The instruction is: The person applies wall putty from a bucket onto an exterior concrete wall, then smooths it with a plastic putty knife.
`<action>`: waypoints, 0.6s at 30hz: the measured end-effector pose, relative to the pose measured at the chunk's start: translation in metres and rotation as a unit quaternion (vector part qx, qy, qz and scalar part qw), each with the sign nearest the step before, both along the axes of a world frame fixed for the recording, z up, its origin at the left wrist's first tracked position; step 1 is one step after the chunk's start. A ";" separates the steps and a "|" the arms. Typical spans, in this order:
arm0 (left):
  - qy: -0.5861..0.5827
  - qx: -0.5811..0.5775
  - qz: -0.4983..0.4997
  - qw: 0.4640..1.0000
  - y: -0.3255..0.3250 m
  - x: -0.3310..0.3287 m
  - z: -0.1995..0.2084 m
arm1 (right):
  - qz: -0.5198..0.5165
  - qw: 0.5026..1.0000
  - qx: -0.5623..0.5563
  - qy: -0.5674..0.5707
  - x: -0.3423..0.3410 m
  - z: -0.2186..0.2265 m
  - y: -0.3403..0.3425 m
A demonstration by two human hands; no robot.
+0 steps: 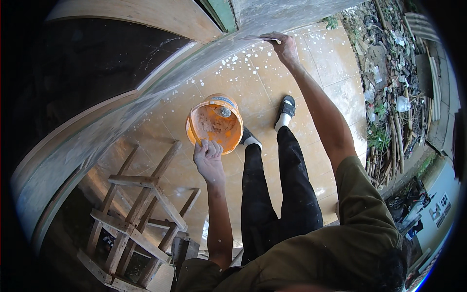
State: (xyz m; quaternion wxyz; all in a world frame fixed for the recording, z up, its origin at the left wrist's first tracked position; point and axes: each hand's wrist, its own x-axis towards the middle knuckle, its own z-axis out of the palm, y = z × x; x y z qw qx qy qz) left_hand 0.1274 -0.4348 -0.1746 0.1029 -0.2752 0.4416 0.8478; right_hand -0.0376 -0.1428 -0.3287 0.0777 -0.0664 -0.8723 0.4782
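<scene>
My left hand (209, 158), whitened with dust, is closed on the handle and near rim of an orange bucket (235, 127). The bucket hangs tilted toward me, and pale wet-looking residue coats its inside. A round whitish spot shows on its far inner wall. With my right arm stretched forward, my right hand (283, 47) grips a thin flat scraper (256, 37). The scraper lies nearly edge-on to me, at the face of the grey-white wall (277, 14). From here I cannot tell whether its blade touches the wall.
Tan floor tiles (262, 82) carry white splatters along the wall base. A wooden trestle-like frame (131, 224) stands at lower left. A dark opening (97, 63) with a pale sill lies left. Sticks and litter (394, 97) cover the ground beyond the right tile edge.
</scene>
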 end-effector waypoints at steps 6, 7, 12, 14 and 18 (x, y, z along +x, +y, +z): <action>-0.009 -0.012 -0.008 1.000 0.004 0.002 -0.001 | -0.043 0.996 -0.071 -0.036 -0.037 -0.021 0.021; -0.013 -0.018 -0.009 1.000 0.004 0.003 -0.001 | -0.054 0.993 -0.088 -0.059 -0.038 -0.021 0.022; -0.010 -0.015 -0.007 1.000 0.005 0.003 0.000 | -0.045 0.992 -0.115 -0.020 -0.043 -0.011 0.017; -0.010 -0.016 -0.006 1.000 0.005 0.003 0.000 | -0.076 0.995 -0.056 -0.026 -0.046 -0.005 0.015; -0.018 -0.017 -0.003 1.000 0.003 0.003 -0.002 | -0.136 0.990 0.003 -0.031 -0.045 0.008 0.004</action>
